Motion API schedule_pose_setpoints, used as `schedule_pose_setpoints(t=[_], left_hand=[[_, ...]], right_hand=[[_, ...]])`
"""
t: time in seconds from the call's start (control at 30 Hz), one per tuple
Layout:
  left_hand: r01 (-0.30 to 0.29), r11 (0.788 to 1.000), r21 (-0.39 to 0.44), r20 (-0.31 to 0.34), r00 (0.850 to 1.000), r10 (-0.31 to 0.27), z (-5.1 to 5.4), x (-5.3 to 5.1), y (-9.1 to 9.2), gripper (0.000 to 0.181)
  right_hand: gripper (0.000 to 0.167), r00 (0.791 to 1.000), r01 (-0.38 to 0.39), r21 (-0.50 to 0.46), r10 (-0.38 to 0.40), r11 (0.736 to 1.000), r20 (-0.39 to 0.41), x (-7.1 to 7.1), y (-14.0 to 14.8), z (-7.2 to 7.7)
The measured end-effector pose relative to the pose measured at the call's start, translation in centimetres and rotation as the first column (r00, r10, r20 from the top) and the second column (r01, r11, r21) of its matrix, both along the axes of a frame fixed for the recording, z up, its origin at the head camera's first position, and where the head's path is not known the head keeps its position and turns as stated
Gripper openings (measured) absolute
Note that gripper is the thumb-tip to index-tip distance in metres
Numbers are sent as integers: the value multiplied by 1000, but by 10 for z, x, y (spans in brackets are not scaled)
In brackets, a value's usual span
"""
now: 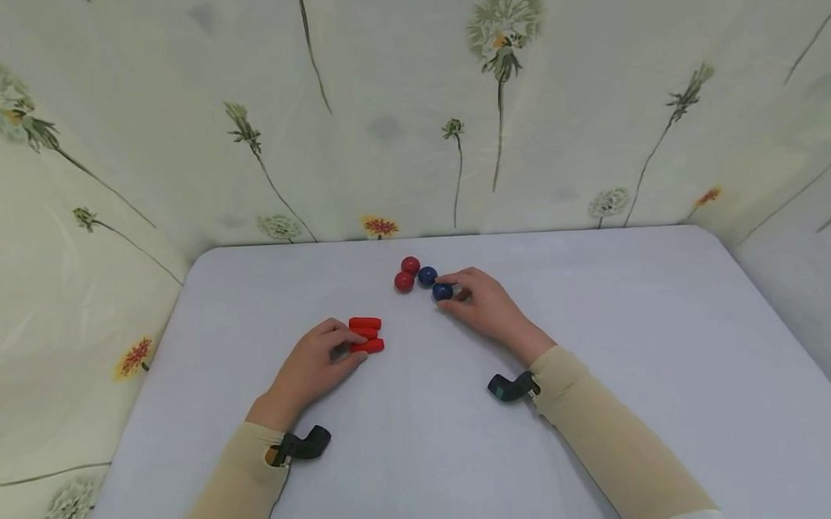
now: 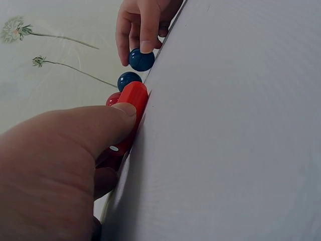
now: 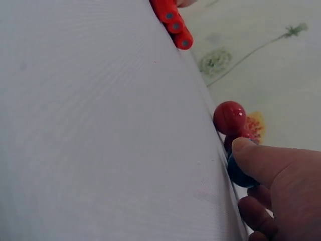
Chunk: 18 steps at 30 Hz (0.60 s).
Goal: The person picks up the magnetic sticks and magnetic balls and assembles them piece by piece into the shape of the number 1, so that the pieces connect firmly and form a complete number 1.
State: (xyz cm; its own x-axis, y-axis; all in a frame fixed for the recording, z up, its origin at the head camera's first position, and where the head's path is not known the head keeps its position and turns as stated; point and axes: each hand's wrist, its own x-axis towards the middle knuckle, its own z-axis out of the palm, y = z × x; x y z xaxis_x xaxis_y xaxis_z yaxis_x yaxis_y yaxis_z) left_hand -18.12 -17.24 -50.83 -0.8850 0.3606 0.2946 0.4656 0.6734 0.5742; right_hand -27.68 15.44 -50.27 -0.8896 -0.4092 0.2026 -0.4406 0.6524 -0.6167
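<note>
My right hand [image 1: 484, 303] pinches a glossy dark blue ball [image 1: 442, 291] between thumb and fingers. Another blue ball [image 1: 426, 276] lies just beyond it, with two red balls [image 1: 410, 265] beside that one. On the left, three short red rods [image 1: 365, 323] lie side by side; their ends have a grey centre in the right wrist view. My left hand [image 1: 315, 367] pinches the nearest red rod [image 2: 134, 98], thumb on its near side and fingers over the top. The fingers partly cover the middle rod. In the right wrist view my thumb hides part of the blue ball [image 3: 241, 173].
A white table [image 1: 425, 447] with rounded far corners lies under both hands. Behind it and along its sides hangs a pale cloth [image 1: 381, 136] printed with dandelions. A dark camera mount [image 1: 510, 388] juts from the right wrist, another [image 1: 308, 443] from the left.
</note>
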Motion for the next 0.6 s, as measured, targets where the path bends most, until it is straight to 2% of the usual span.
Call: schedule_pose_setpoints(t=[0.33,0.47,0.6], left_hand=[[3,1000,10,3,1000,-3,-1,0,1,19],[-2,1000,24,18,1000,2,0,-1,2,19],[-8,1000,18,7,1000,7,0,0,1,19]], right_hand=[[41,1000,22,41,-22,999,13,3,4,4],[41,999,16,50,-18,999,36,4,9,4],[41,999,-2,49,0,999,38,5,14,2]])
